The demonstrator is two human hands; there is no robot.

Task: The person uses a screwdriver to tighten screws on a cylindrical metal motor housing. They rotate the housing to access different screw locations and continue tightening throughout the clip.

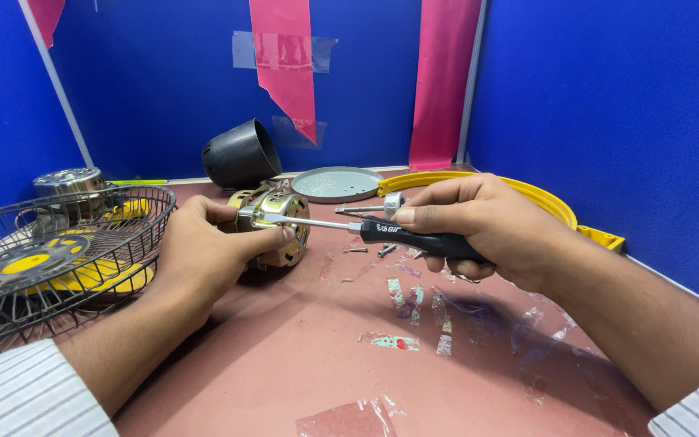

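My left hand [204, 255] grips a small metal fan motor [278, 217] that rests on the reddish table [309, 356], thumb and fingers wrapped around its near side. My right hand [479, 222] holds a black-handled screwdriver [414, 236] level, its steel shaft pointing left with the tip at the motor's housing by my left thumb. The same hand also pinches a long metal bolt [370, 207] above the screwdriver.
A wire fan guard [99, 259] with yellow blades [91, 275] sits at the left. Behind the motor lie a black cone-shaped cover [240, 154], a grey round plate [337, 184] and a yellow ring [544, 198]. Loose screws [382, 251] and tape scraps dot the table. Blue partition walls enclose it.
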